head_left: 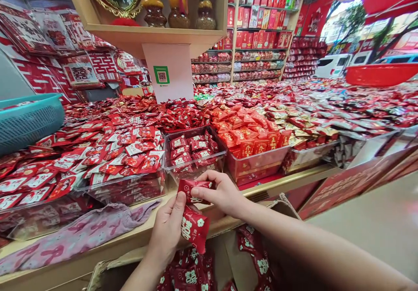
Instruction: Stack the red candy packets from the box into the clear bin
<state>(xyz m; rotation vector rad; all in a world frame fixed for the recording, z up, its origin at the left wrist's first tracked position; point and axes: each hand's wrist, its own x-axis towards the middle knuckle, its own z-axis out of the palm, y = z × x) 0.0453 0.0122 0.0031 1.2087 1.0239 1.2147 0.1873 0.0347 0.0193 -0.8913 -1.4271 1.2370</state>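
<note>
Two small red snack packets with white flowers and double-happiness characters are in my hands, above an open cardboard box. My left hand point(168, 225) is closed, its thumb pressing where the two meet, with the lower packet point(196, 228) hanging tilted from it. Fingers and thumb of my right hand point(224, 193) pinch the upper packet point(187, 187). Whether the two packets are joined, I cannot tell. More red packets point(191, 275) lie in the cardboard box point(225, 256) below, partly hidden by my arms. Just beyond my hands stands a clear bin point(196, 165) of similar packets.
Clear bins of red packets point(130, 152) and orange-red packets point(254, 130) line the counter. A pink patterned cloth point(81, 234) lies along its front edge. A teal basket point(29, 121) stands left, a red basin point(380, 74) far right. A wooden display shelf point(156, 34) overhangs the counter.
</note>
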